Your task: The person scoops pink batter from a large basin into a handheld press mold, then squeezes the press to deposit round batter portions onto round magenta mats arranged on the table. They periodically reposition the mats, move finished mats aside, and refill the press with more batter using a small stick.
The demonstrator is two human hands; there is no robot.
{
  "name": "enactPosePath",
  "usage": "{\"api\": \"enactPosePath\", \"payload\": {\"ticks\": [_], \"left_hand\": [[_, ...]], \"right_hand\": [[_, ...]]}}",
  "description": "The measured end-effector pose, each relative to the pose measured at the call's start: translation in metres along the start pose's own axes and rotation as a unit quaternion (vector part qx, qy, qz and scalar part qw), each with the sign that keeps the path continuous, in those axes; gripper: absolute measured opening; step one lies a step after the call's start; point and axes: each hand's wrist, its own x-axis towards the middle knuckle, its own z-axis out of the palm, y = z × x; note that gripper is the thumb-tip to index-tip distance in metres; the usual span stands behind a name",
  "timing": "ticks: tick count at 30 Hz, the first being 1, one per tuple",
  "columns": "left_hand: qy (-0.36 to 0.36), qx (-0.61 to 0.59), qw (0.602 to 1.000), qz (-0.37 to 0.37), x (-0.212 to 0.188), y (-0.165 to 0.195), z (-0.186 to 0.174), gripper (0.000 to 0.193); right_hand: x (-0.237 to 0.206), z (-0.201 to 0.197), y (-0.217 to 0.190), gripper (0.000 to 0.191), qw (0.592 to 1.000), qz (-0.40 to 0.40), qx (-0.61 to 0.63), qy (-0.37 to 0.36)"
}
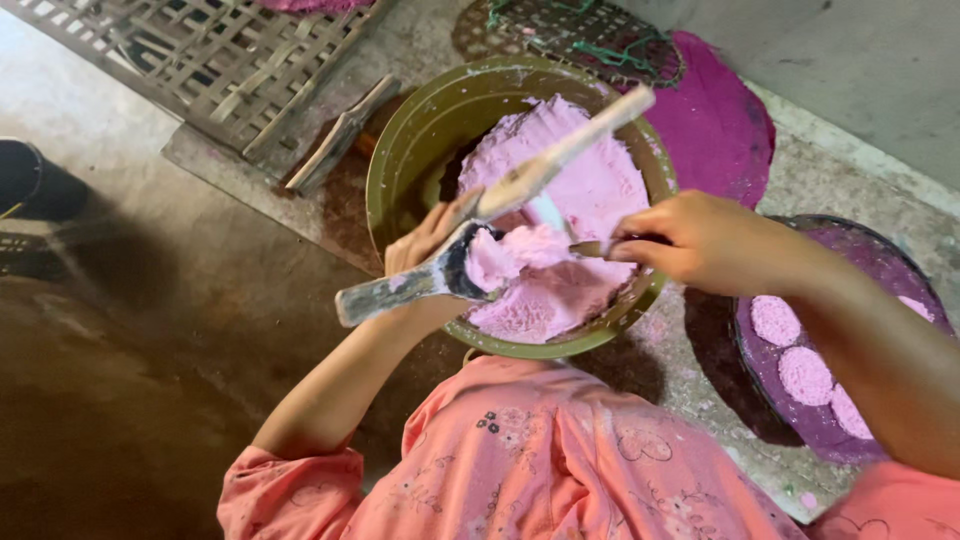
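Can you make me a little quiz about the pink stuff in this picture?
1. True or false: the pink paste sits in a green bucket.
2. What does the left hand hold? A) a scoop B) a cup C) a brush
3. How many pink discs lie on the round tray on the right?

Key:
1. True.
2. A: a scoop filled with paste, while the right hand works a thin tool against it.
3. Three show fully; a fourth peeks out behind the arm.

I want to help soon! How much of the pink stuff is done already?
Three round pink patties already lie on the purple tray. In hand: the left hand holds a scoop mould filled with pink dough, and the right hand works it with a small tool. Left: the green bucket holds plenty of pink dough.
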Motion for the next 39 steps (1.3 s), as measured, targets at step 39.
{"api": "enactPosePath", "payload": {"ticks": [39], "left_hand": [[-0.033, -0.071, 0.997, -0.023, 0.018, -0.018, 0.029, 0.038]], "right_hand": [[0.018, 0.034, -0.081, 0.016, 0.921, -0.056, -0.349, 0.164]]}}
